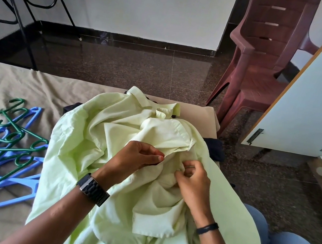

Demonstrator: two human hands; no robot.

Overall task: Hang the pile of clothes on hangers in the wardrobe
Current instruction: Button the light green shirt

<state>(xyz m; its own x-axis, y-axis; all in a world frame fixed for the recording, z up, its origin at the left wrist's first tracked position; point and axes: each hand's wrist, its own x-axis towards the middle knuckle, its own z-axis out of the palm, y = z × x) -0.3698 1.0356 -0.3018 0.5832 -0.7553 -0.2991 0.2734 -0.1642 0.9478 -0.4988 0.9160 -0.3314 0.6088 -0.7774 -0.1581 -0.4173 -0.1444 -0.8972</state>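
A pale green shirt (93, 145) lies crumpled over the bed in front of me, its collar (164, 109) at the far end. My left hand (135, 158) pinches the fabric near the shirt's middle. Close beside it, my right hand (192, 181) pinches a fold of the same shirt. Dark clothes (214, 149) peek out from under the shirt on the right. A heap of blue and green plastic hangers (1, 151) lies on the bed to the left, apart from both hands.
The bed has a beige sheet (6, 80). A maroon plastic chair (266, 60) stands on the dark floor ahead right. A white wardrobe door (319, 100) hangs open at the right. Black metal table legs (23, 1) are at the far left.
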